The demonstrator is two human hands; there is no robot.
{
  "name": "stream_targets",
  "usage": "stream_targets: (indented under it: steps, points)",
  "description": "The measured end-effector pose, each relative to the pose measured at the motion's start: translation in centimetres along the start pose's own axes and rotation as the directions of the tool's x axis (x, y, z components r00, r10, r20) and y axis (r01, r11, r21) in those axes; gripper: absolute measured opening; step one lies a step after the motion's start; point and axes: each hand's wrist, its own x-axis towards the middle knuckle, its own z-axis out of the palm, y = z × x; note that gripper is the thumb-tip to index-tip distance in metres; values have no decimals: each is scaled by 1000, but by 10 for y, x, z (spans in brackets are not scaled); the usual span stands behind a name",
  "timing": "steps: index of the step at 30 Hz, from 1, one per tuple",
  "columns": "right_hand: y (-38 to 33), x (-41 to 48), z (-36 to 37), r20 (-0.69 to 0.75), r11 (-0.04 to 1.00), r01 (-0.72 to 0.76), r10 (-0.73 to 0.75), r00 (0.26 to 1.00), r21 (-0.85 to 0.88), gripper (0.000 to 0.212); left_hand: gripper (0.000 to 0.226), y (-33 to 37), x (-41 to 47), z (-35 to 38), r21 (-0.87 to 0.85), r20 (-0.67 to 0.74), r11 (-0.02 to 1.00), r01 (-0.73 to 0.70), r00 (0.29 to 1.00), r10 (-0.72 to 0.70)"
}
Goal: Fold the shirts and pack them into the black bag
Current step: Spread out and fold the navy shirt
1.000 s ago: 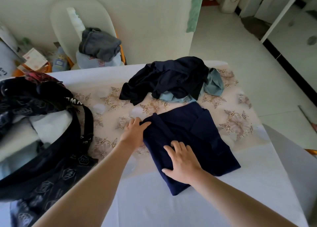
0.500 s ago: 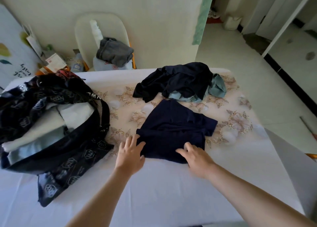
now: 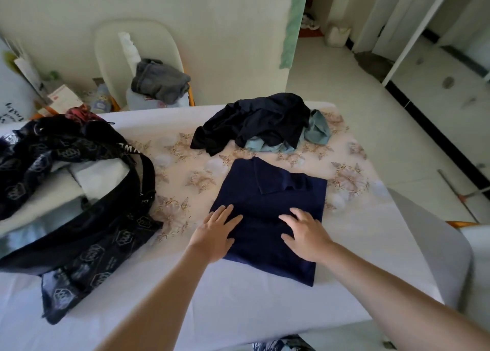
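Head view, table covered with white cloth (image 3: 238, 305) and a floral overlay (image 3: 185, 175) across its far half.

Navy shirt (image 3: 273, 204): folded into a rough rectangle, lies flat at centre of frame, collar end toward the top, near edge over the plain white cloth. One folded flap shows across its upper part.

Left hand (image 3: 216, 234): palm down, fingers spread apart and flat, resting on the lower-left corner of the navy shirt; heel of the hand sits at the shirt's left edge. Not clamped on anything, just pressing.

Right hand (image 3: 305, 231): palm down, fingers splayed, flat on the lower-right part of the same shirt. Also pressing, no pinch of cloth visible.

Black bag (image 3: 79, 218): left of frame, mouth open, patterned with pale hexagon logos, strap (image 3: 147, 175) looped at its right side. Pale folded garments (image 3: 87, 175) are visible inside. Bag and navy shirt are apart, floral cloth showing between them.

Unfolded pile (image 3: 254, 122): upper centre of frame, beyond the navy shirt, not touching it. Dark garment crumpled on top, a grey-blue garment (image 3: 315, 127) showing from under its right and lower edges.

Behind the table, upper left: pale chair (image 3: 111, 48) holding a crumpled grey garment (image 3: 159, 81). Tiled floor (image 3: 371, 106) at right of frame.
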Motion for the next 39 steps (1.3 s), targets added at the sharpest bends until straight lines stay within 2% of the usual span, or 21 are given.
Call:
stream_targets:
  steps: [1, 3, 5, 8, 10, 11, 13, 15, 16, 17, 19, 21, 22, 23, 25, 27, 28, 30, 33, 35, 39]
  points:
    - [4, 2, 4, 75, 999, -20, 23, 997, -43, 58, 63, 2, 3, -2, 49, 60, 998, 28, 998, -31]
    - [14, 7, 8, 138, 994, -1, 16, 990, -108, 63, 60, 5, 9, -8, 96, 56, 992, 79, 995, -85]
    - [21, 13, 8, 118, 990, 61, -47, 992, -125, 63, 52, 11, 17, -20, 118, 17, 984, 132, 991, -135]
    - [25, 25, -4, 100, 988, 122, -112, 989, -98, 59, 47, 19, 37, -41, 217, 186, 965, 148, 964, -190]
    - [25, 38, -16, 24, 988, 141, -140, 990, -64, 45, 48, 22, 54, -55, 239, 267, 961, 142, 942, -205]
    - [26, 47, -23, -31, 990, 141, -142, 989, -30, 38, 47, 23, 63, -60, 217, 244, 966, 140, 950, -193]
    - [28, 65, -33, -157, 991, 131, -124, 980, 32, 32, 39, 25, 84, -65, 154, 60, 982, 109, 991, -120]
    - [32, 85, -39, -232, 991, 133, -127, 964, 8, 37, 33, 27, 106, -65, 76, -162, 996, 51, 986, -38]
    - [33, 94, -42, -224, 991, 136, -137, 965, -17, 42, 36, 27, 117, -62, 32, -201, 999, 12, 980, -5]
    - [34, 102, -46, -191, 988, 149, -154, 970, -41, 47, 42, 26, 128, -60, 7, -179, 1000, -26, 983, 27]
    - [35, 117, -50, -89, 978, 186, -195, 977, -99, 54, 55, 17, 144, -53, 65, -25, 997, -51, 998, 53]
    - [41, 128, -51, -11, 972, 192, -196, 981, -134, 53, 59, 1, 150, -47, 143, 113, 990, -2, 993, -15]
    - [45, 131, -50, -6, 976, 181, -183, 983, -121, 51, 58, -6, 150, -43, 170, 117, 985, 19, 992, -39]
    - [49, 134, -47, -35, 979, 177, -182, 983, -102, 48, 55, -12, 150, -40, 191, 67, 981, 24, 997, -37]
    - [55, 142, -42, -165, 976, 206, -215, 963, -72, 38, 46, -15, 150, -38, 153, -139, 988, 15, 990, 6]
    - [55, 154, -42, -256, 977, 211, -207, 944, -11, 28, 29, -14, 160, -38, 57, -347, 998, -20, 937, 39]
    - [53, 160, -44, -272, 981, 194, -183, 945, 14, 25, 20, -14, 167, -39, 5, -385, 1000, -25, 922, 25]
    - [50, 171, -50, -260, 987, 163, -158, 953, -3, 25, 33, -12, 179, -48, -87, -332, 996, 9, 943, -38]
    - [48, 180, -55, -189, 985, 142, -159, 969, -100, 50, 55, -15, 191, -57, -59, -131, 996, 66, 989, -73]
    - [46, 181, -58, -153, 984, 97, -120, 981, -148, 52, 52, -16, 191, -64, 7, -95, 997, 81, 992, -80]
    - [44, 171, -65, -143, 962, 105, -144, 979, -253, 26, 28, -19, 179, -77, 59, -39, 998, 34, 999, -32]
